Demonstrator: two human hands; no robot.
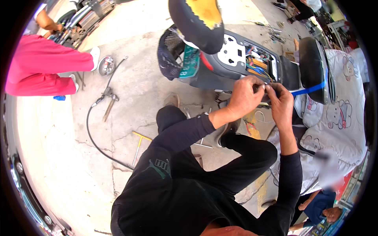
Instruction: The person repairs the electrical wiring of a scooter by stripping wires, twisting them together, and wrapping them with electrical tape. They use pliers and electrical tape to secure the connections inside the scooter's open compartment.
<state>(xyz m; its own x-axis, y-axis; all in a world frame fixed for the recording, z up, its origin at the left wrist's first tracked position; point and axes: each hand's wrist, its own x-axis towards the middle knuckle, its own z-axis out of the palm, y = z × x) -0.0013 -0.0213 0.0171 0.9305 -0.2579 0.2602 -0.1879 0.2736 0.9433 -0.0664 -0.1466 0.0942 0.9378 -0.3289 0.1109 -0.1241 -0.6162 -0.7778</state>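
Note:
My left hand [246, 96] and my right hand [281, 103] meet in front of an electric scooter [232, 53], thumbs and fingertips pinched together. What sits between them is too small to make out. Just beyond the fingers, an uncovered compartment [260, 59] shows bundled wires and orange parts. A blue strip [309, 90] runs from beside my right hand across the black seat [312, 59]; whether I hold its end cannot be seen. The worn saddle [202, 23], with yellow foam showing, is tipped up over the scooter's rear, near a green plate [189, 63].
A black cable [92, 129] with a clamp-like fitting lies on the concrete at left, near a yellow-handled T-shaped tool [138, 143] and a round metal dish [106, 65]. A person in pink trousers [51, 65] stands left. Patterned fabric [334, 118] covers the scooter's front; another person [319, 208] is lower right.

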